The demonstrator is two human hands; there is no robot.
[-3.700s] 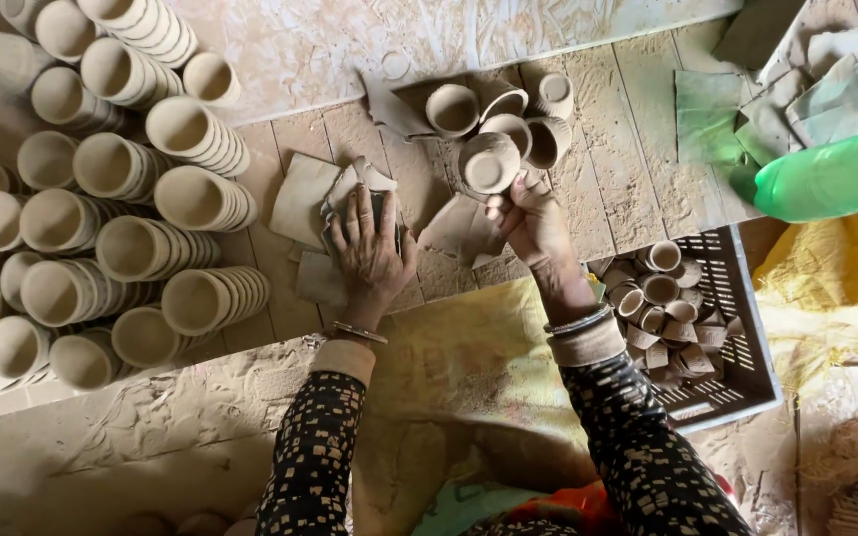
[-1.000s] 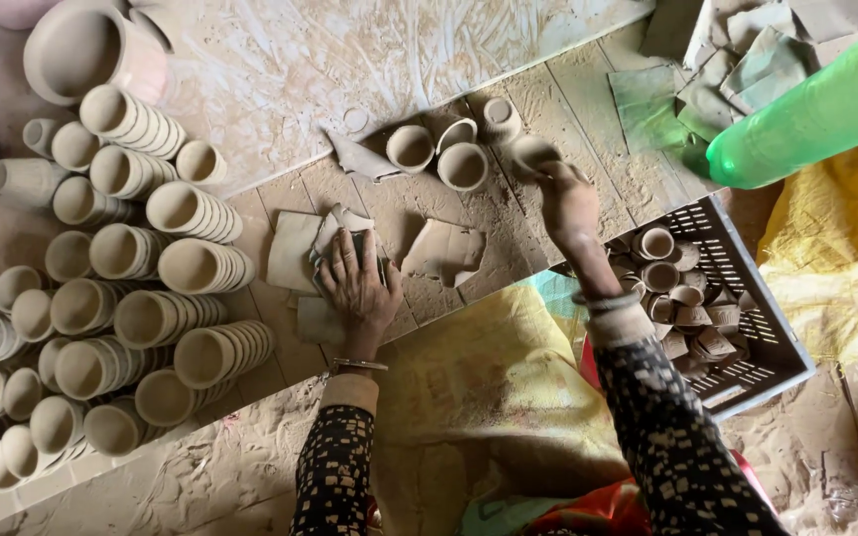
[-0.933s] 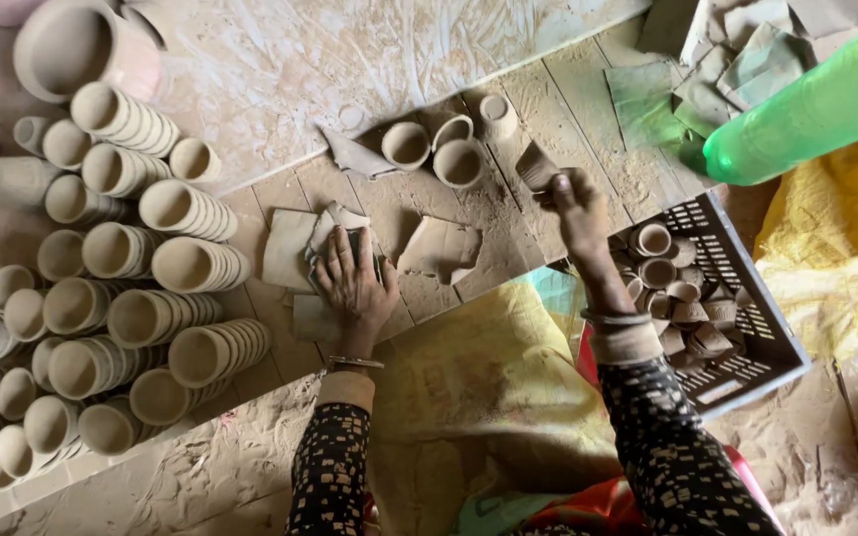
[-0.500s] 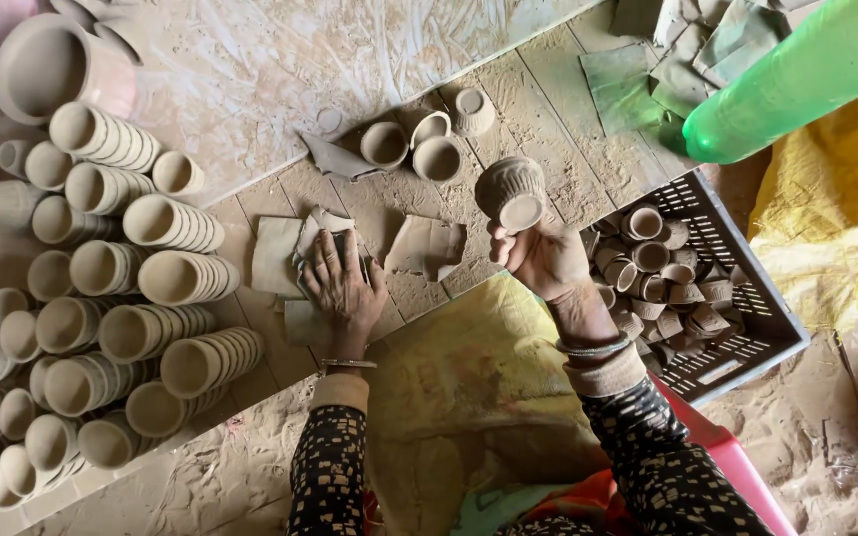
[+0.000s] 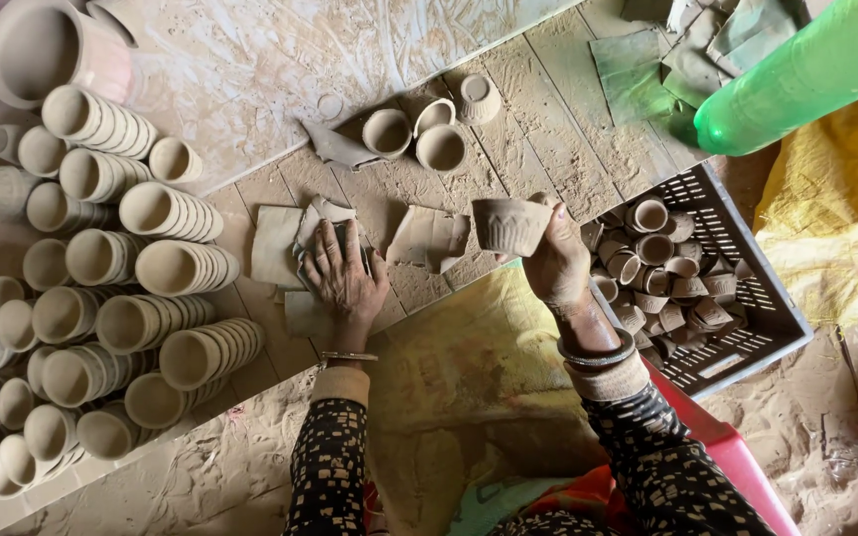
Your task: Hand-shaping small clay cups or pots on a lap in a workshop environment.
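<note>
Fingers of right hand (image 5: 558,263) pinch clay cup (image 5: 510,224); left hand (image 5: 343,275) spread flat on sandpaper pieces (image 5: 295,243), w/ stacked cups (image 5: 101,298) at left.

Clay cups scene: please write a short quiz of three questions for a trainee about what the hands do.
1. True or false: the right hand holds a clay cup above the wooden boards.
2. What lies under the left hand? A) sandpaper pieces B) a brush C) a knife
3. Fill in: the dark crate beside the right hand holds small clay ____.

Key: 1 true; 2 A; 3 cups.
</note>
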